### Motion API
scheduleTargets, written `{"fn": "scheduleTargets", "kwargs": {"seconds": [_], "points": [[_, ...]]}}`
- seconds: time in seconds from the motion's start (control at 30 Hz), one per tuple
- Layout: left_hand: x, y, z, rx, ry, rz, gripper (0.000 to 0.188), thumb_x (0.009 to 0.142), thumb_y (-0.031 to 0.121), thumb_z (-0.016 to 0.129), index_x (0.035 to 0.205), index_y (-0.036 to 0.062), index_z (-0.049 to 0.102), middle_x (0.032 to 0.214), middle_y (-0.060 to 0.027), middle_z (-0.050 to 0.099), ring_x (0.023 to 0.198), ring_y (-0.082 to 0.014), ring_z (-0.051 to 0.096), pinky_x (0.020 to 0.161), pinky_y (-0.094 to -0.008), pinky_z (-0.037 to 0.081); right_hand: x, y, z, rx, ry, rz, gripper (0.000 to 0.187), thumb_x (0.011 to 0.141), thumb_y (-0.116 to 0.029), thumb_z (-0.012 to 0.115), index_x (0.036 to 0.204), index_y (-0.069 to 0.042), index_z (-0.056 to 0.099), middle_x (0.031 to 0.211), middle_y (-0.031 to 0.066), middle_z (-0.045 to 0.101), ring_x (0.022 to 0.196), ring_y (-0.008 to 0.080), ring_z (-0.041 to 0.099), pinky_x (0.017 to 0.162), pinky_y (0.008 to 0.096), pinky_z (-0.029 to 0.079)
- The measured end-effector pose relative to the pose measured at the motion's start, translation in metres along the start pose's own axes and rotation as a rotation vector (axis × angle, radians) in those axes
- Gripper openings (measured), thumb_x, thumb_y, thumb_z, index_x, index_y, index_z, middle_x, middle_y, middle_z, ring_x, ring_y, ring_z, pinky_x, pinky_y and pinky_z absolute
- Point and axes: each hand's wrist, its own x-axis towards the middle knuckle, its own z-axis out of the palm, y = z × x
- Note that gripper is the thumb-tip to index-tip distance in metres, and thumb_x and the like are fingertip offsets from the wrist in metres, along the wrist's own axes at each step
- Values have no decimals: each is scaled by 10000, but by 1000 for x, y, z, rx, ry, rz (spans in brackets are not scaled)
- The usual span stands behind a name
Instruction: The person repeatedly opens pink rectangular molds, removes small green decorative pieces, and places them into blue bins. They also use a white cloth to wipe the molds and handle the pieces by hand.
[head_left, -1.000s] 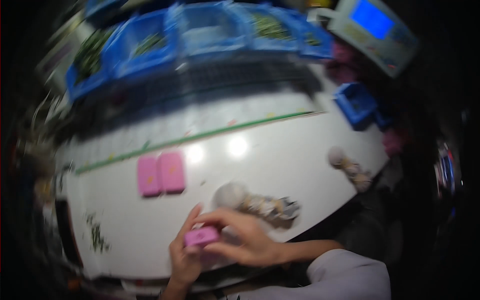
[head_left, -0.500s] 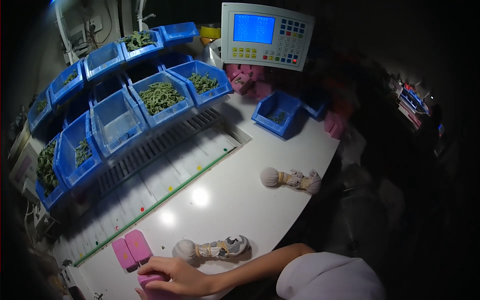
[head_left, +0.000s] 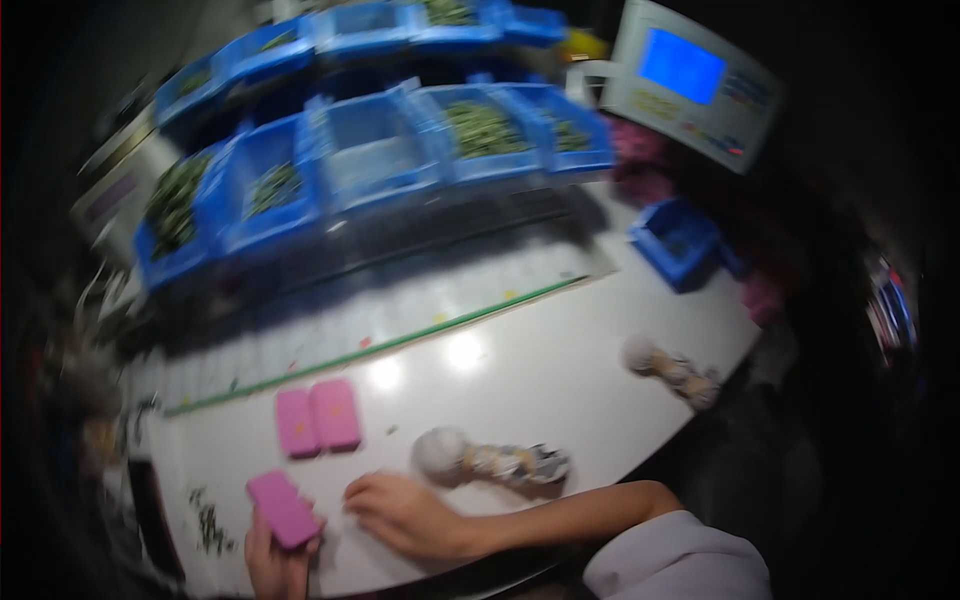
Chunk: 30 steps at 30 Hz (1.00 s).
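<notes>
My left hand (head_left: 272, 555) holds a flat pink rectangular block (head_left: 283, 508) at the near edge of the white table (head_left: 500, 390). My right hand (head_left: 405, 513) lies palm down on the table just right of it, fingers loosely spread, nothing in it. Two more pink blocks (head_left: 318, 417) lie side by side a little farther back. A small doll-like bundle with a round pale head (head_left: 490, 462) lies just beyond my right hand. A second such bundle (head_left: 670, 368) rests near the table's right edge.
Rows of blue bins (head_left: 370, 160) with green bits stand at the back. A grey device with a blue screen (head_left: 692, 80) sits at the back right, a small blue bin (head_left: 680, 242) below it. Green scraps (head_left: 208, 520) lie at the near left.
The view swung about between frames. The pink block has come from under both hands into my left hand alone, and my right hand has come off it onto the table.
</notes>
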Motion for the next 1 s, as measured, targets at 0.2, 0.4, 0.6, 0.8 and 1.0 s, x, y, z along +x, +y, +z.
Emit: {"fn": "scheduleTargets", "kwargs": {"seconds": [0.2,0.4,0.6,0.8,1.0], "points": [[29,40,1,204,108,81,329,936,180,473,1115,-93,517,1076,-185,597,962,-271,605,750,-334,500,4,-2,-31,-171,14,103,239,759,-9,619,997,-17,608,1039,146,582,953,314,572,800,371,478],[82,135,-58,487,264,361,217,865,137,574,950,-61,594,917,-113,632,847,-206,636,724,-275,529,12,-22,-15,-177,-23,119,280,730,23,625,1008,-1,598,1065,162,562,977,319,559,823,374,468],[197,171,-105,1513,733,523,461,610,240,780,950,-26,618,866,-122,674,759,-216,649,696,-304,506,14,-13,-24,-178,-29,179,272,748,46,614,1016,1,592,1062,160,558,910,297,585,745,332,495],[237,168,-108,1713,818,426,376,628,283,764,879,31,642,950,-177,654,926,-348,617,797,-410,496,20,-1,-37,-167,157,211,243,766,66,596,998,-3,578,987,142,511,745,197,558,588,260,476],[212,130,-78,1977,547,636,371,735,248,691,1002,-1,624,1033,-196,569,955,-336,557,847,-388,451,50,22,-40,-432,75,150,764,694,-13,670,1351,44,285,1350,267,294,1227,431,339,1020,438,326]]}}
